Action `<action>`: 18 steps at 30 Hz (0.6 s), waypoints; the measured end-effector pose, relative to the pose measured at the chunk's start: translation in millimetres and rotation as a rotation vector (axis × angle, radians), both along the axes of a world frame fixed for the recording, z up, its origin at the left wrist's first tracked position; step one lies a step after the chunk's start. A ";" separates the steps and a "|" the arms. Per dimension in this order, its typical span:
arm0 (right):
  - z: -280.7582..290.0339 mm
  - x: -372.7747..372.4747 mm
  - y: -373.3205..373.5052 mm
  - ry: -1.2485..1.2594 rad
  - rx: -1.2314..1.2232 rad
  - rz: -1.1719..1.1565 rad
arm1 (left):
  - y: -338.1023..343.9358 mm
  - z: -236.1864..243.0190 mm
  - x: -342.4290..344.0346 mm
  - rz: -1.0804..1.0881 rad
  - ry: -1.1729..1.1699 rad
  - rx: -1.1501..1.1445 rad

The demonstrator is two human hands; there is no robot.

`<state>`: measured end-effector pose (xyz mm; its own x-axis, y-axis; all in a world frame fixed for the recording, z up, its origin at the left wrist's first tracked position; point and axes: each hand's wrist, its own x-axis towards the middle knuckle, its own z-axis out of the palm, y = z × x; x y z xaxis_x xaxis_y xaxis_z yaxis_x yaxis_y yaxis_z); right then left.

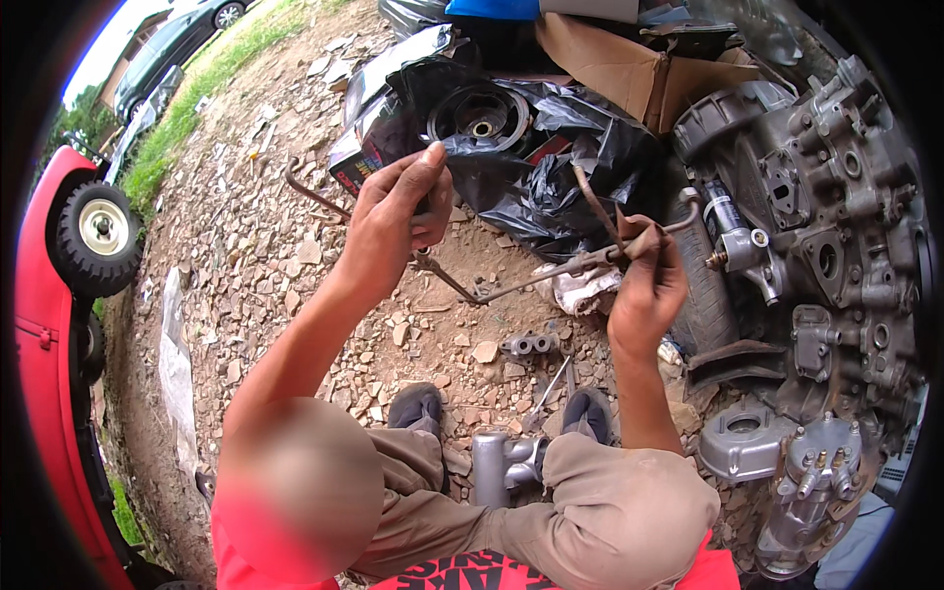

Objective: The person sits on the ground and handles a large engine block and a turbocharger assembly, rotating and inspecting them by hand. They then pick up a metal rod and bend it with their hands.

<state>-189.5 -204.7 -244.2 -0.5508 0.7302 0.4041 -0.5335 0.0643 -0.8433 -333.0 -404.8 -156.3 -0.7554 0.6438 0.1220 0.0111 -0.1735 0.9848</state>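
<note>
My left hand (pixel 398 206) is closed on a bent, rusty metal pipe (pixel 516 286), raised over the rubble ground near the middle of the view. The pipe runs from a hooked end at the upper left, down through a low bend, to bent ends at the right. My right hand (pixel 644 285) pinches a small brown piece (pixel 639 236), maybe cloth or abrasive paper, against the pipe. Behind the pipe, a crumpled white rag (pixel 580 292) lies by a tyre (pixel 706 315). Below my hands are a small metal fitting (pixel 531 345) and a grey metal housing (pixel 490 462) between my feet.
Black plastic bags (pixel 551 197) with a pulley (pixel 482 126) and an open cardboard box (pixel 610 64) lie ahead. An engine block (pixel 826 197) and other metal parts (pixel 742 442) crowd the right. A red vehicle (pixel 49 344) stands at the left, a dark car (pixel 167 54) at upper left.
</note>
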 end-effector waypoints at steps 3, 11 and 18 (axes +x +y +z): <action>-47.2 -16.4 -9.8 -0.149 -0.021 0.065 | -1.9 -42.0 -8.2 0.144 0.036 -0.157; -51.4 -23.1 25.2 -0.041 -0.138 -0.006 | -3.4 -55.5 -4.9 0.026 0.231 -0.294; -64.4 -19.6 0.7 -0.027 -0.177 0.120 | 3.8 -55.1 -14.1 0.203 0.244 -0.282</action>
